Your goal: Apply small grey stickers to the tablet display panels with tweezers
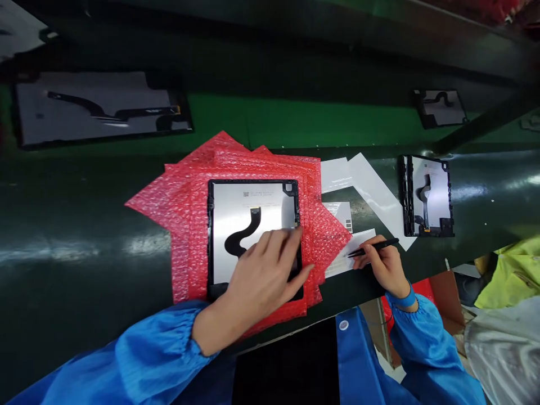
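Note:
A tablet screen panel with a silver back, black frame and curved black flex cable lies on a pile of red bubble-wrap sheets. My left hand rests across the panel's lower right part, fingers stretched out toward its right edge, and hides what is beneath. To the right, my right hand grips black tweezers, their tip pointing left over a white sticker sheet. A blue band circles the right wrist.
White sheets lie between the bubble wrap and stacked screen panels on the right. Other panels rest at the back, one upper left and one upper right. A shelf edge hangs over the dark green bench.

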{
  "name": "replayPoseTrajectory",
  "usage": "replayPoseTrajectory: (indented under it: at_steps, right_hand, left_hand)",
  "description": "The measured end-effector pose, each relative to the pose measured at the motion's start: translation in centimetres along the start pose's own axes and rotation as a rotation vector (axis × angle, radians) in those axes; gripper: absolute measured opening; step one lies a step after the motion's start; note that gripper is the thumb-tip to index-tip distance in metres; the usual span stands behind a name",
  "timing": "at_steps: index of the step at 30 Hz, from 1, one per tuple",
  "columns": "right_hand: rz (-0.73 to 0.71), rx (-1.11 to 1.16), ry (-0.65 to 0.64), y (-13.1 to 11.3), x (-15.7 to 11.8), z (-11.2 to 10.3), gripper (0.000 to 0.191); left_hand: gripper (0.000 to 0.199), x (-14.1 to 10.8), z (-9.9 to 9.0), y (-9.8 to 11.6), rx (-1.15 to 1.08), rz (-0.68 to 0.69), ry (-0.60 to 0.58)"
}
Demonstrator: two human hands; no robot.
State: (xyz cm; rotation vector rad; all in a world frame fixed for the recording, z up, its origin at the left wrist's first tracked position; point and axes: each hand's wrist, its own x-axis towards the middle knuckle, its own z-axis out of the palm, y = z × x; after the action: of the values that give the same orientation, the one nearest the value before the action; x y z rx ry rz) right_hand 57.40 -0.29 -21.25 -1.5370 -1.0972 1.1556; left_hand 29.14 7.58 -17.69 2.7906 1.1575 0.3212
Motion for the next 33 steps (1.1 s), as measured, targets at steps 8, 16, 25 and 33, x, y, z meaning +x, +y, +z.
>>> replayPoseTrajectory:
  at_steps: [8,16,25,33]
  right_hand:
    - [-0.021,-0.115,-0.045,0.6,0.3,0.4,0.034]
    - [0.011,-0.122,-0.081,0.4,0.8,0.3,0.033]
    - [0.049,0.187,0.085,-1.6,1.4,0.8,0.035]
    - [-0.142,0.218,0.101,-7.7,5.1,10.9,0.03]
  left_hand:
    - [0.072,-2.0,2.0,3.2,-0.127,0.307,-0.171]
    - [0.076,-2.0,2.9,3.0,-0.136,0.301,-0.19]
    - [0.085,-1.2,2.5,3.5,-0.127,0.319,-0.154]
    - [0.051,-2.6,-3.8,-0.3,-0.105,0.189,-0.119]
